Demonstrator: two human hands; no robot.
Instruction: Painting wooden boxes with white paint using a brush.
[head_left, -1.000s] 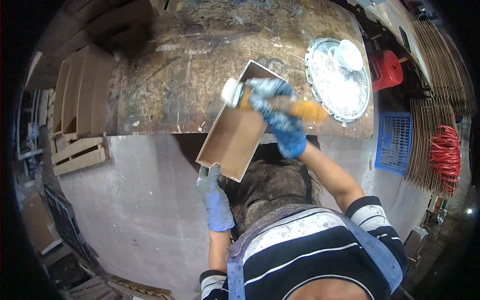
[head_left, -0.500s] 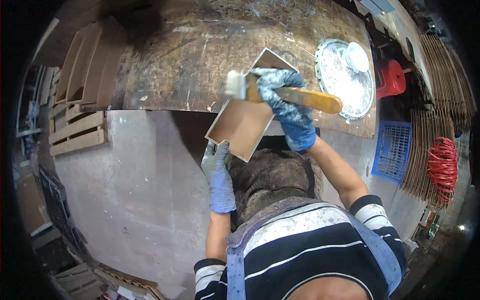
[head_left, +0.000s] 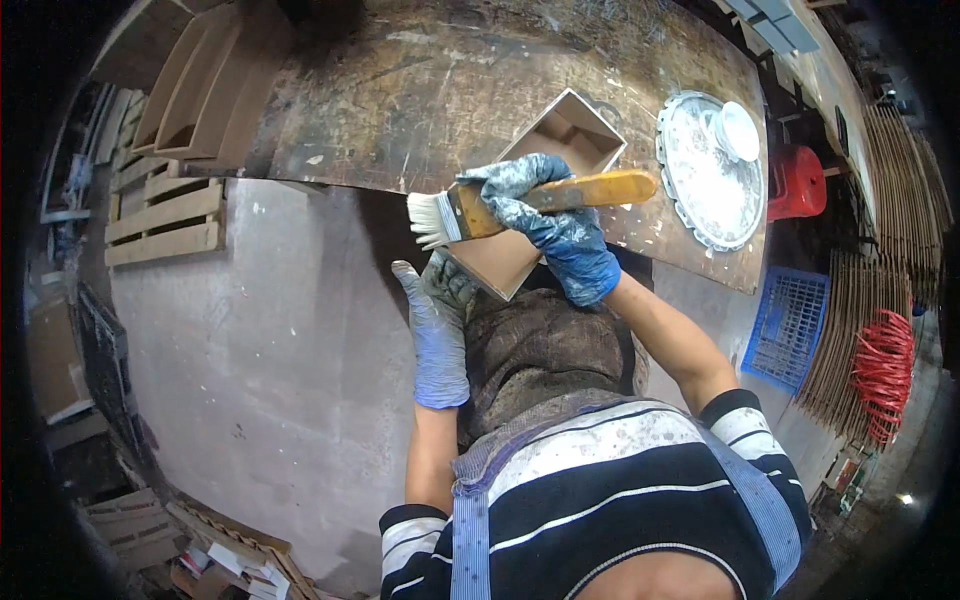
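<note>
Blue-gloved, my right hand (head_left: 555,228) pinches the brush (head_left: 478,212) above the box (head_left: 508,262), which could slip because my left hand (head_left: 438,305), beside it, spreads its thumb clear.

Bright middle, black fisheye rim.
Glare whitens the tray (head_left: 715,195); dark shadow lies on the surface (head_left: 400,120) at far left and under its near edge. Brush (head_left: 475,212) fairly crisp, lower-right floor (head_left: 870,540) dim around one bright speck. Straight edges bow toward the rim.
</note>
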